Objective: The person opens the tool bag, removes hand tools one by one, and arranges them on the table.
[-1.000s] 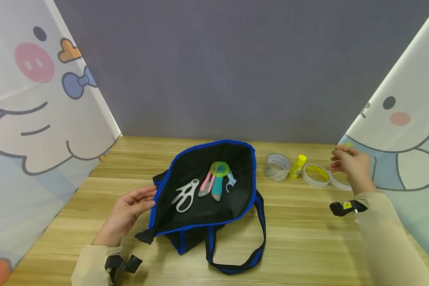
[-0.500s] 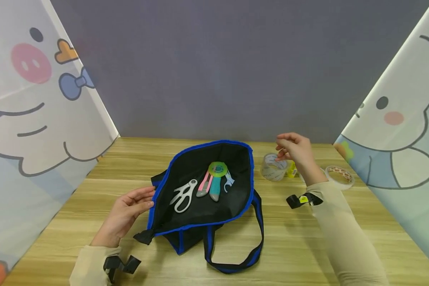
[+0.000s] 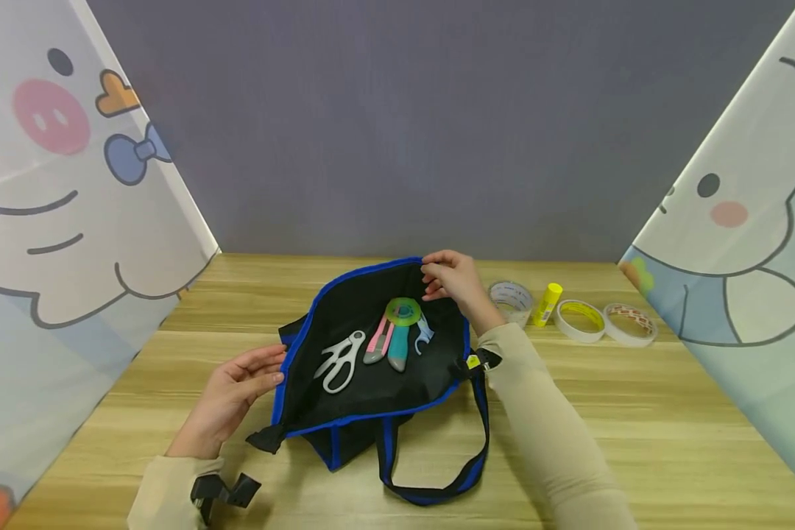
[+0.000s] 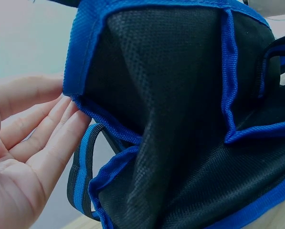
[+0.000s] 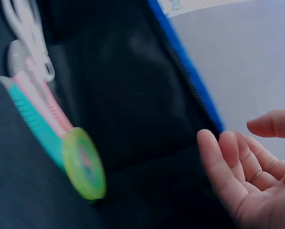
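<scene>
A black bag [image 3: 371, 401] with blue trim lies with its mouth spread wide. My left hand [image 3: 235, 397] pinches its left rim between thumb and fingers, seen closely in the left wrist view [image 4: 32, 143]. My right hand [image 3: 460, 283] hovers at the far right rim, thumb apart from the fingers, holding nothing; in the right wrist view the fingertips [image 5: 206, 138] are beside the blue edge. Inside lie white-handled scissors [image 3: 338, 364], a pink utility knife [image 3: 379, 341], a teal utility knife [image 3: 399, 350], a round yellow-green disc [image 3: 403, 311] and a small light-blue piece [image 3: 424, 333].
Right of the bag on the wooden table [image 3: 603, 419] stand a wide clear tape roll [image 3: 511, 297], partly behind the right arm, a yellow glue stick [image 3: 547, 305] and two narrow tape rolls, one yellow-cored [image 3: 579, 321], one brown-patterned [image 3: 630, 324]. A strap handle [image 3: 433, 495] lies in front.
My right hand has moved left from above the tape rolls, past the glue stick, to the bag's far right rim. The left hand keeps its grip on the bag.
</scene>
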`<state>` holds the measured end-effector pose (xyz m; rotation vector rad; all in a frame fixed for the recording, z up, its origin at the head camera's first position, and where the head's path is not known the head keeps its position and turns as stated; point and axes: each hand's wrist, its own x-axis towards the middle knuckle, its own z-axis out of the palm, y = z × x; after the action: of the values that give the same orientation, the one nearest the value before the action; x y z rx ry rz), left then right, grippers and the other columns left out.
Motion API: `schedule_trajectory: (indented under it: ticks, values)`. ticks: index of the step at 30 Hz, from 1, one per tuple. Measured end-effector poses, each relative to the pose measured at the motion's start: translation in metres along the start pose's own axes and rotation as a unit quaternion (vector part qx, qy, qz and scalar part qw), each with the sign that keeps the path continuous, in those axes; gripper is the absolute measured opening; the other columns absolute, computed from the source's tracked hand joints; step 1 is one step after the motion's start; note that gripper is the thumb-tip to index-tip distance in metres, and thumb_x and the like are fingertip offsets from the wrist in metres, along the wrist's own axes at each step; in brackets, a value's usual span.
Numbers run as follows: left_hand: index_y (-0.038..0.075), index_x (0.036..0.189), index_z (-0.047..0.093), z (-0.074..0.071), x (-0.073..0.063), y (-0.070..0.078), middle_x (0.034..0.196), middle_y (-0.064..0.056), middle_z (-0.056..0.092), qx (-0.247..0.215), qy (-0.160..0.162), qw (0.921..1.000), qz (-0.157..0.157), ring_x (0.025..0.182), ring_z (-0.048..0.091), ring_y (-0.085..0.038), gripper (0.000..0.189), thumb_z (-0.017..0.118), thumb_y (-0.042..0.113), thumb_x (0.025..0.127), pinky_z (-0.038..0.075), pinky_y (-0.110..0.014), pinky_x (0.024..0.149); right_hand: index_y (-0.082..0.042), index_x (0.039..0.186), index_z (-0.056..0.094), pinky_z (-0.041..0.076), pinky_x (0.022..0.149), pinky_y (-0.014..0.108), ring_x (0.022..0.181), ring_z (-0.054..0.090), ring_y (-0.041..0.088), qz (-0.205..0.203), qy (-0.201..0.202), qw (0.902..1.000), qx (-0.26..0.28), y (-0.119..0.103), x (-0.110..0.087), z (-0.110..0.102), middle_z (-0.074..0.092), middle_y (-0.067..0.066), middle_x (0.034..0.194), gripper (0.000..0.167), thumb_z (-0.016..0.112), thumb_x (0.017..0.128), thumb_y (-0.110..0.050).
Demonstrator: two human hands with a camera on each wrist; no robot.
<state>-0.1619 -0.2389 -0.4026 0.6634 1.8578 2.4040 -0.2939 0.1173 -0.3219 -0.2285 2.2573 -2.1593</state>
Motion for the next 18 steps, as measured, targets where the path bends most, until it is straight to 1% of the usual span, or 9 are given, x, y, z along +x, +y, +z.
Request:
schedule_trajectory:
  ticks: [4, 6, 8, 10, 13, 14, 15, 18]
  values:
    - [0.007, 0.125, 0.069, 0.000, 0.001, 0.001, 0.115, 0.000, 0.070, -0.008, -0.003, 1.0000, 0.003, 0.104, 0.067, -0.012, 0.046, 0.053, -0.020, 0.092, 0.055, -0.024, 0.089, 0.011, 0.117, 0.062, 0.062, 0.066, 0.043, 0.057, 0.061, 0.018, 0.020, -0.001, 0.9987, -0.047, 0.013, 0.005, 0.012, 0.062, 0.011, 0.079, 0.027, 0.061, 0.095, -0.004]
    - [0.008, 0.125, 0.069, 0.001, 0.001, 0.001, 0.115, -0.001, 0.070, -0.010, -0.003, 0.9999, 0.004, 0.104, 0.067, -0.012, 0.046, 0.053, -0.020, 0.092, 0.055, -0.024, 0.089, 0.009, 0.115, 0.065, 0.061, 0.072, 0.046, 0.065, 0.065, 0.026, 0.027, -0.006, 0.9961, -0.084, 0.018, 0.006, 0.016, 0.066, 0.017, 0.085, 0.025, 0.062, 0.095, -0.005]
    - [0.007, 0.125, 0.069, 0.001, 0.001, 0.001, 0.116, -0.002, 0.070, -0.013, -0.005, 0.9999, 0.005, 0.104, 0.067, -0.013, 0.045, 0.053, -0.020, 0.092, 0.055, -0.024, 0.089, 0.008, 0.115, 0.067, 0.060, 0.076, 0.048, 0.076, 0.068, 0.033, 0.035, -0.019, 0.9911, -0.127, 0.023, 0.007, 0.018, 0.067, 0.023, 0.095, 0.025, 0.062, 0.095, -0.007]
    - [0.007, 0.125, 0.069, 0.001, 0.001, 0.001, 0.115, -0.001, 0.070, -0.012, -0.005, 0.9999, 0.004, 0.104, 0.067, -0.012, 0.045, 0.053, -0.020, 0.092, 0.055, -0.024, 0.089, 0.007, 0.118, 0.067, 0.060, 0.079, 0.047, 0.089, 0.068, 0.037, 0.046, -0.036, 0.9840, -0.168, 0.027, 0.008, 0.018, 0.068, 0.025, 0.105, 0.028, 0.062, 0.096, -0.010]
    - [0.006, 0.125, 0.069, 0.001, 0.001, 0.001, 0.115, -0.001, 0.070, -0.015, -0.006, 0.9999, 0.006, 0.104, 0.066, -0.012, 0.045, 0.052, -0.020, 0.092, 0.055, -0.024, 0.089, 0.006, 0.124, 0.065, 0.059, 0.081, 0.044, 0.101, 0.065, 0.038, 0.059, -0.055, 0.9739, -0.212, 0.034, 0.011, 0.019, 0.066, 0.023, 0.114, 0.033, 0.062, 0.097, -0.013]
    - [0.006, 0.125, 0.069, 0.001, 0.002, 0.001, 0.116, -0.001, 0.070, -0.015, -0.006, 0.9998, 0.006, 0.104, 0.066, -0.012, 0.045, 0.052, -0.020, 0.092, 0.055, -0.024, 0.089, 0.005, 0.125, 0.065, 0.059, 0.082, 0.044, 0.102, 0.065, 0.036, 0.062, -0.058, 0.9704, -0.226, 0.035, 0.012, 0.020, 0.065, 0.022, 0.117, 0.034, 0.062, 0.097, -0.014]
    - [0.006, 0.125, 0.069, 0.001, 0.002, 0.001, 0.116, -0.001, 0.070, -0.016, -0.006, 0.9998, 0.007, 0.104, 0.066, -0.012, 0.045, 0.052, -0.020, 0.092, 0.055, -0.024, 0.089, 0.005, 0.126, 0.064, 0.060, 0.080, 0.042, 0.099, 0.065, 0.035, 0.063, -0.061, 0.9670, -0.239, 0.037, 0.013, 0.020, 0.064, 0.021, 0.119, 0.035, 0.063, 0.097, -0.014]
    - [0.007, 0.125, 0.069, 0.001, 0.002, 0.001, 0.116, -0.001, 0.070, -0.012, -0.005, 0.9999, 0.006, 0.104, 0.066, -0.012, 0.046, 0.052, -0.020, 0.092, 0.055, -0.024, 0.089, 0.004, 0.127, 0.064, 0.059, 0.069, 0.033, 0.082, 0.065, 0.025, 0.066, -0.066, 0.9564, -0.277, 0.041, 0.016, 0.021, 0.063, 0.021, 0.123, 0.037, 0.064, 0.094, -0.013]
